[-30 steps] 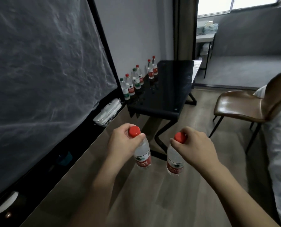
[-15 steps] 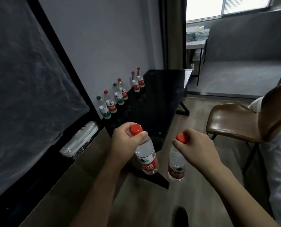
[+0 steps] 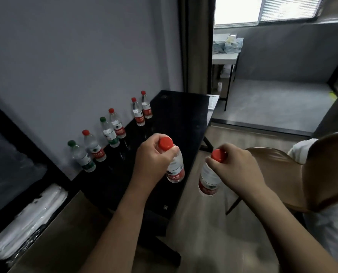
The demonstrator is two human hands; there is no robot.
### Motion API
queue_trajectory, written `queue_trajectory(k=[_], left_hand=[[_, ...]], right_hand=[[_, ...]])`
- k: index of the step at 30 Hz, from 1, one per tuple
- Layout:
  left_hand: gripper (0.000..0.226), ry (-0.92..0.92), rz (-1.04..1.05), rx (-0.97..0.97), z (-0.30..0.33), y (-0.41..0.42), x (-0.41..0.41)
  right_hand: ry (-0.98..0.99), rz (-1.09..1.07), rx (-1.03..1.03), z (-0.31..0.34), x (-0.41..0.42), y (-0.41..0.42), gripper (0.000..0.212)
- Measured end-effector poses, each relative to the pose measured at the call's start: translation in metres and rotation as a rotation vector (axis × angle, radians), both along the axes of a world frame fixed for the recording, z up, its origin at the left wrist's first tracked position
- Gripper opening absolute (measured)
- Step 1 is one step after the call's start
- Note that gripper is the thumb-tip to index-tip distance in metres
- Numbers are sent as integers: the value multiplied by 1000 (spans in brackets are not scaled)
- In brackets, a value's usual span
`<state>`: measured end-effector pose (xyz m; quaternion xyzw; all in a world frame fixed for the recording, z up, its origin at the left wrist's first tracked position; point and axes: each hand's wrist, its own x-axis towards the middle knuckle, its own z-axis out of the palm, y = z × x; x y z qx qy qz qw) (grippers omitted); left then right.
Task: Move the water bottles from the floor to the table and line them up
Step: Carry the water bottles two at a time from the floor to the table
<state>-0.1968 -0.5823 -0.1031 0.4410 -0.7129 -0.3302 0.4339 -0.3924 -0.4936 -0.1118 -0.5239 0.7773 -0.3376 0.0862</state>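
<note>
Over the black tabletop [image 3: 176,115], the left hand [image 3: 152,160] grips a red-capped bottle [image 3: 174,166] by its neck; the right hand [image 3: 237,170] grips another bottle [image 3: 208,181] past the tabletop's right edge, above the floor [image 3: 185,223]. Six bottles [image 3: 113,133] line the left edge, leaving the right half bare.

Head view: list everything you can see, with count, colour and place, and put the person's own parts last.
bottles on the table: six, four red caps, two green, in a row along the wall
carried bottles: two, red caps, one per hand
table: one, black, against the wall
chair: one, brown, right
white bundle: one, floor at lower left
far table: one, white, by the window
left hand: grips a bottle's neck over the table
right hand: grips the other bottle's neck, over the floor
</note>
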Motion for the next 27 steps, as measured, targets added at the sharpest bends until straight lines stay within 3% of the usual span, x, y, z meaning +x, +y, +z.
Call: queue_trajectory(k=[14,27], left_hand=[[12,-39,87,81,7,-156,-154],[13,-75,236,133,-21,-306,-192]], right_hand=[[-33,109,-3,-26,-161,-190,24],[-91,211,49,-45,-214,-385,25]])
